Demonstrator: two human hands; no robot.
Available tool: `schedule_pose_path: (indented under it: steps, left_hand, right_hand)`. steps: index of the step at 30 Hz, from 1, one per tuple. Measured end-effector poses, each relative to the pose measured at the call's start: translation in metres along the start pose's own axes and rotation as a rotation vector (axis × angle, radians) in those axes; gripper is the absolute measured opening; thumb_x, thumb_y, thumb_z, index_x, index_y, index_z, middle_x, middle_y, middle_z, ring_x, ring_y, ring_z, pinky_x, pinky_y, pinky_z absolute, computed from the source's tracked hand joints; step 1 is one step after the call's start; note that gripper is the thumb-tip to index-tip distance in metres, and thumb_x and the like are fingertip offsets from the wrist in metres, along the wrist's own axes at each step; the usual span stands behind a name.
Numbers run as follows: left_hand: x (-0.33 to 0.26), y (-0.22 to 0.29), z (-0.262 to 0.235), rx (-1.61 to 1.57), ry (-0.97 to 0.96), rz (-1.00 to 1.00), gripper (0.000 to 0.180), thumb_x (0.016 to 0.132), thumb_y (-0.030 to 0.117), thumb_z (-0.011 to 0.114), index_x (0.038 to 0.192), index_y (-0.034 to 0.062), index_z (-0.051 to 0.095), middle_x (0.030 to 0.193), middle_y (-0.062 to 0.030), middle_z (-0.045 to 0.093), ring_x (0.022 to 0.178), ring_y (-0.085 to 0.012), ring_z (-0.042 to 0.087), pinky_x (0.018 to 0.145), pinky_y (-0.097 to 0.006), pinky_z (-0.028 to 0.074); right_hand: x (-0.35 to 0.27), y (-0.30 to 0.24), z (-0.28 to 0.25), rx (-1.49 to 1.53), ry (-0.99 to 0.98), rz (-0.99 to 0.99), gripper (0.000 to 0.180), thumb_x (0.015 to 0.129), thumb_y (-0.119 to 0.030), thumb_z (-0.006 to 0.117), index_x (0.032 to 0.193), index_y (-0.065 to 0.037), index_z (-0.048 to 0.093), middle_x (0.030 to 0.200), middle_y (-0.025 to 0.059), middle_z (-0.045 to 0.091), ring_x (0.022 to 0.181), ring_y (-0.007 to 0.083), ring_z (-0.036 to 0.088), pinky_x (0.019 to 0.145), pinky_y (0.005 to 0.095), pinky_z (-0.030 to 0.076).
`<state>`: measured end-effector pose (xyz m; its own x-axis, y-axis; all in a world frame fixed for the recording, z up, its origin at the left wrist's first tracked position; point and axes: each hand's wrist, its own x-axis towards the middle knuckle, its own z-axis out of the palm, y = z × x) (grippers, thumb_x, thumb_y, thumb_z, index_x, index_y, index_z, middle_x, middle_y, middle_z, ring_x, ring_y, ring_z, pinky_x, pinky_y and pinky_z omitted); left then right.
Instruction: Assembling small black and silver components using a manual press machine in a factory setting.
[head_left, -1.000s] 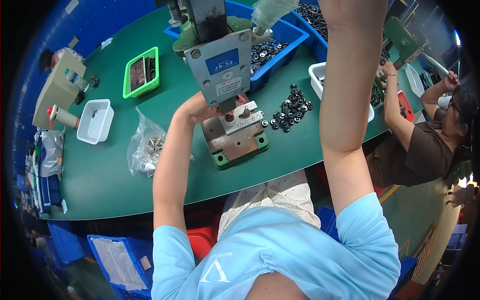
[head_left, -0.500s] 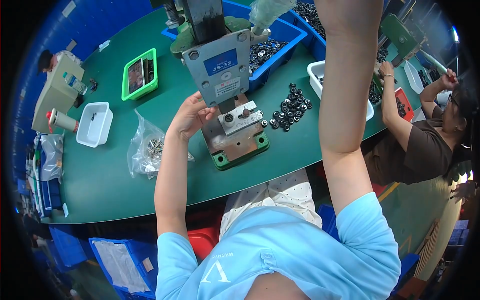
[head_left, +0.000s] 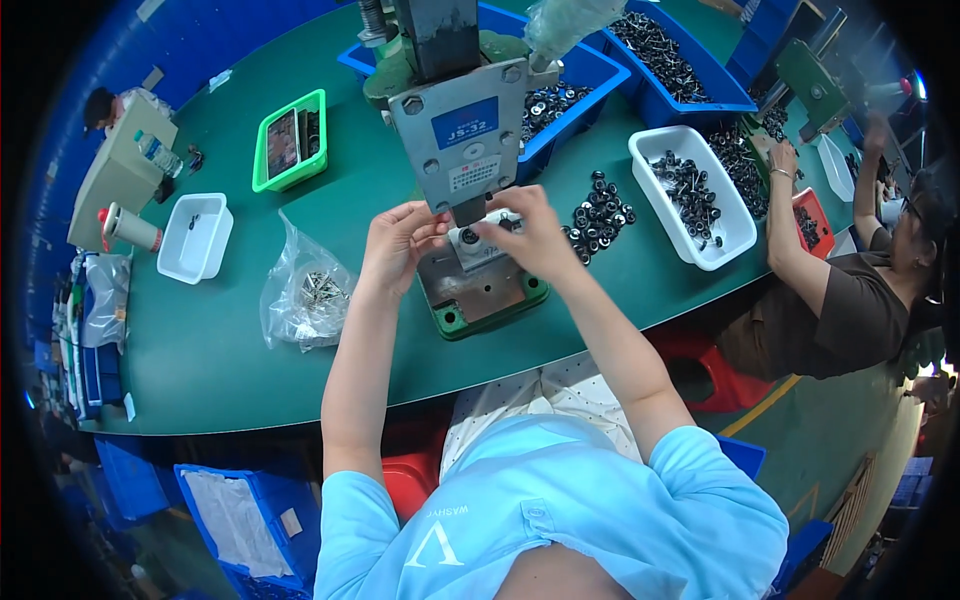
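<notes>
In front of me stands a hand press (head_left: 462,140) with a grey head plate. Under its ram, a metal fixture block (head_left: 473,262) sits on a green-edged base (head_left: 490,312), with a small black round part (head_left: 469,237) in it. At the block's left, my left hand (head_left: 398,243) has its thumb and fingertips pinched together; whatever is between them is too small to make out. My right hand (head_left: 535,238) reaches over the block from the right, fingers bent and thumb near the round part. Its fingertips are partly hidden, and I cannot make out what they grip.
Black round parts (head_left: 600,215) lie heaped right of the press. Beyond are a white tray (head_left: 742,240) of black-headed pins and blue bins (head_left: 735,103). Leftward are a plastic bag (head_left: 290,325) of metal pins, a green basket (head_left: 262,180) and a white tray (head_left: 190,272). A co-worker (head_left: 850,310) sits right.
My right arm has come down from high beside the press, and the hand is now at the fixture. My left hand's fingers have drawn together into a pinch beside the block.
</notes>
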<state>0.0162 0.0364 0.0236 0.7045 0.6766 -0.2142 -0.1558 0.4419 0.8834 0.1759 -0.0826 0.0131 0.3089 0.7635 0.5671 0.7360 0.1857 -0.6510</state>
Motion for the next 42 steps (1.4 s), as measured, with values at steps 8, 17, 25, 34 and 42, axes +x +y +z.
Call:
schedule_pose_path:
  steps: [8, 17, 25, 34, 42]
  left_hand:
    - [-0.027, -0.003, 0.011, 0.008, 0.274, 0.463, 0.015, 0.089, 0.014, 0.056, 0.093, 0.0005, 0.058, 0.088, -0.0097, 0.063, 0.077, -0.0152, 0.063, 0.066, -0.025, 0.053]
    - [-0.023, -0.047, 0.042, 0.135, 0.157, 0.354, 0.016, 0.085, 0.006, 0.061, 0.094, -0.0069, 0.062, 0.084, -0.0114, 0.065, 0.075, -0.0151, 0.064, 0.07, -0.026, 0.053]
    - [-0.026, -0.049, 0.042, 0.189, 0.194, 0.396, 0.015, 0.085, 0.006, 0.061, 0.092, -0.007, 0.063, 0.081, -0.01, 0.065, 0.075, -0.0136, 0.064, 0.07, -0.025, 0.053]
    - [-0.025, -0.053, 0.042, 0.198, 0.208, 0.387, 0.016, 0.085, 0.007, 0.061, 0.093, -0.0066, 0.063, 0.08, -0.01, 0.065, 0.073, -0.0136, 0.064, 0.068, -0.025, 0.053]
    - [-0.005, -0.058, 0.055, 0.173, 0.279, 0.374, 0.033, 0.084, 0.003, 0.058, 0.114, -0.0087, 0.05, 0.091, -0.0164, 0.063, 0.08, -0.0214, 0.064, 0.071, -0.027, 0.052]
  right_hand:
    - [0.001, 0.04, -0.067, 0.343, 0.523, 0.298, 0.013, 0.084, -0.018, 0.063, 0.084, -0.006, 0.069, 0.085, 0.007, 0.065, 0.082, 0.0176, 0.059, 0.075, 0.0306, 0.046]
    - [-0.008, 0.08, -0.104, -0.337, 0.337, 0.101, 0.023, 0.072, -0.005, 0.061, 0.095, -0.008, 0.065, 0.093, 0.0081, 0.064, 0.095, 0.0254, 0.053, 0.087, 0.0351, 0.038]
    - [-0.025, 0.058, -0.039, -0.221, -0.195, 0.095, 0.021, 0.071, -0.003, 0.064, 0.091, -0.008, 0.066, 0.089, 0.0071, 0.06, 0.094, 0.0265, 0.048, 0.085, 0.0338, 0.042]
    - [-0.026, 0.07, -0.03, -0.348, -0.256, 0.063, 0.028, 0.067, -0.004, 0.07, 0.094, -0.008, 0.065, 0.086, 0.0084, 0.054, 0.088, 0.0272, 0.048, 0.078, 0.0357, 0.043]
    - [-0.03, 0.073, -0.049, -0.274, 0.05, 0.18, 0.023, 0.063, -0.014, 0.072, 0.084, -0.008, 0.065, 0.083, 0.0091, 0.06, 0.086, 0.0273, 0.055, 0.077, 0.038, 0.044]
